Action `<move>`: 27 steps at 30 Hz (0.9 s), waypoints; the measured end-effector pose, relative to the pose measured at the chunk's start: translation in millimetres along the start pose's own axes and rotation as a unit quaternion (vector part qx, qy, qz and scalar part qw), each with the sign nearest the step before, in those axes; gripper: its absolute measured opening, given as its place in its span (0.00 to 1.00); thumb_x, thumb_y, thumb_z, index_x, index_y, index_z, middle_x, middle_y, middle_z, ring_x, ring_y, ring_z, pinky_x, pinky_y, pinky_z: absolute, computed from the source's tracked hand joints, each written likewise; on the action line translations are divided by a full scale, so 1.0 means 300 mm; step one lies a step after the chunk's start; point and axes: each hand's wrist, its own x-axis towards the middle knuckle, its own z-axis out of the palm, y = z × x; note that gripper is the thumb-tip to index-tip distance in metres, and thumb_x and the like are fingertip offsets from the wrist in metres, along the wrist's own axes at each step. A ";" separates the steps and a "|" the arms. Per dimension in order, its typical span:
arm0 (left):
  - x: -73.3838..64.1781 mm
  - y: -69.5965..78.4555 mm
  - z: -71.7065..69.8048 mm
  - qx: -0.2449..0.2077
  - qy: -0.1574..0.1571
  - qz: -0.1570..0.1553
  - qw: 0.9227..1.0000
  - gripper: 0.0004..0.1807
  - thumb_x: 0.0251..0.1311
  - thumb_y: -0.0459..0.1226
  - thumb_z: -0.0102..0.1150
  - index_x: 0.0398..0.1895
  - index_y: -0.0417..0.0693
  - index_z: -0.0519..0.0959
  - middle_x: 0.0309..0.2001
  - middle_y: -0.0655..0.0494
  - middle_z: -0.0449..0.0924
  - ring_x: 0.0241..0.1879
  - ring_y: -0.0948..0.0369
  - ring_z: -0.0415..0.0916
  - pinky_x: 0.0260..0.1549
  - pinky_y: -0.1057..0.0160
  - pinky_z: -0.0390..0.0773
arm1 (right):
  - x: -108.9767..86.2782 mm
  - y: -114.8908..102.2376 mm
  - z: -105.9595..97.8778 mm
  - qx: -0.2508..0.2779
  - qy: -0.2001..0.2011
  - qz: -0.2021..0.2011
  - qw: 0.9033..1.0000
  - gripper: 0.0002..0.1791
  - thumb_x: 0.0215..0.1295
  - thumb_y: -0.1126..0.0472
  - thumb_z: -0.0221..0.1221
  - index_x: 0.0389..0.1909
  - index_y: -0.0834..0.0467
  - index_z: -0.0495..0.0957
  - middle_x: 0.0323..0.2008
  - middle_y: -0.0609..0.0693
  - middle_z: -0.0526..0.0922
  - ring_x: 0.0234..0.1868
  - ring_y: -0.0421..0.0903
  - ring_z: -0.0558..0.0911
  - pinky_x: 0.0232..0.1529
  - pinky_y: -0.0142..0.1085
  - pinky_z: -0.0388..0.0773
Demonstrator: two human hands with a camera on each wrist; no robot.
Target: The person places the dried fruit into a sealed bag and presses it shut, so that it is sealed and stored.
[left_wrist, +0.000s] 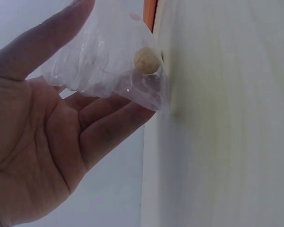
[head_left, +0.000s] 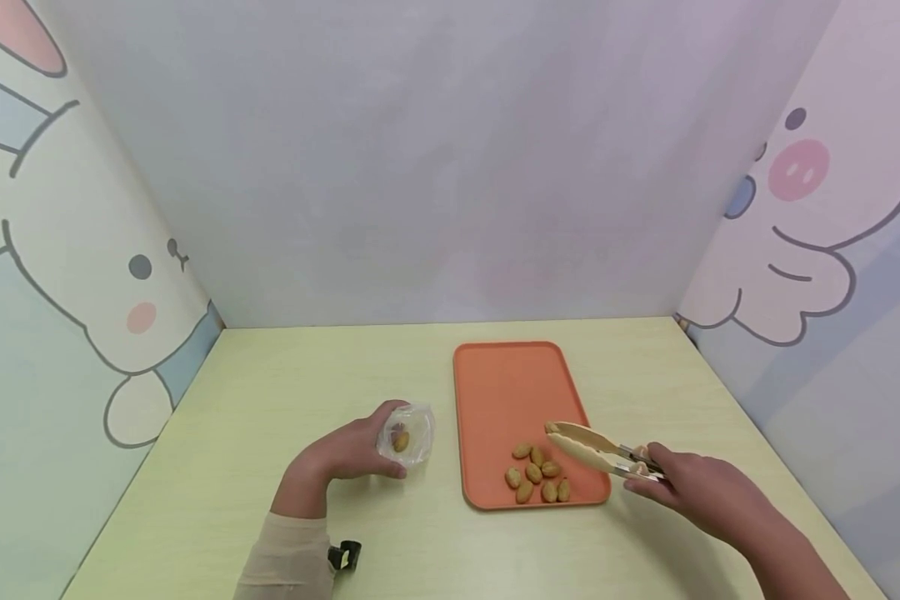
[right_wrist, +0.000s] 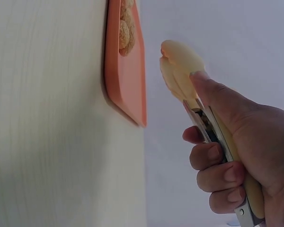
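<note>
My left hand (head_left: 356,446) holds a clear plastic bag (head_left: 422,435), thumb and fingers curled round its sides and its mouth spread open. One brown oval nut-like piece (left_wrist: 146,60) lies low inside, seen through the film in the left wrist view. With my right hand (head_left: 701,487) I grip food tongs (head_left: 588,442) that have cream scalloped heads and metal arms. The heads are close together over the right side of the orange tray (head_left: 506,383), with a brown piece (head_left: 551,427) at their tips. Several similar wrinkled brown pieces (head_left: 534,473) lie on the tray's near end.
The pale wooden table (head_left: 285,367) carries the tray to the right of its middle. A grey wall (head_left: 450,167) stands behind, and side walls with cartoon animals close in the left and right. A black strap clip (head_left: 345,556) shows by the left sleeve.
</note>
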 end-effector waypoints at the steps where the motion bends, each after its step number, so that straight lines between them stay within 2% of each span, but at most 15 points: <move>1: 0.000 0.000 0.000 0.001 0.000 0.000 1.000 0.54 0.42 0.48 0.78 0.72 0.65 0.55 0.48 0.51 0.74 0.42 0.57 0.70 0.42 0.52 0.71 | 0.004 -0.003 0.001 0.005 -0.003 -0.001 1.000 0.21 0.61 0.30 0.55 0.32 0.42 0.68 0.19 0.34 0.66 0.19 0.34 0.63 0.22 0.35 0.60; 5: 0.000 0.002 -0.002 0.003 -0.001 0.000 1.000 0.54 0.42 0.49 0.78 0.72 0.65 0.55 0.48 0.51 0.74 0.42 0.57 0.70 0.42 0.53 0.70 | 0.021 -0.013 0.003 0.027 -0.019 0.005 0.999 0.20 0.62 0.30 0.54 0.35 0.42 0.69 0.20 0.34 0.67 0.19 0.34 0.64 0.22 0.34 0.61; 10: 0.002 0.004 -0.006 0.006 0.001 -0.001 1.000 0.53 0.42 0.50 0.78 0.72 0.65 0.55 0.47 0.51 0.74 0.42 0.57 0.70 0.42 0.53 0.70 | 0.044 -0.029 0.000 0.038 -0.033 0.004 0.999 0.21 0.63 0.30 0.52 0.34 0.43 0.68 0.19 0.35 0.66 0.18 0.34 0.63 0.22 0.33 0.61; 27: 0.001 0.007 -0.003 0.003 0.002 -0.011 1.000 0.53 0.43 0.48 0.78 0.72 0.65 0.55 0.46 0.53 0.73 0.42 0.57 0.70 0.42 0.53 0.70 | 0.097 -0.084 -0.002 0.063 -0.037 -0.024 0.997 0.21 0.66 0.32 0.52 0.31 0.45 0.65 0.18 0.36 0.65 0.18 0.33 0.62 0.22 0.32 0.61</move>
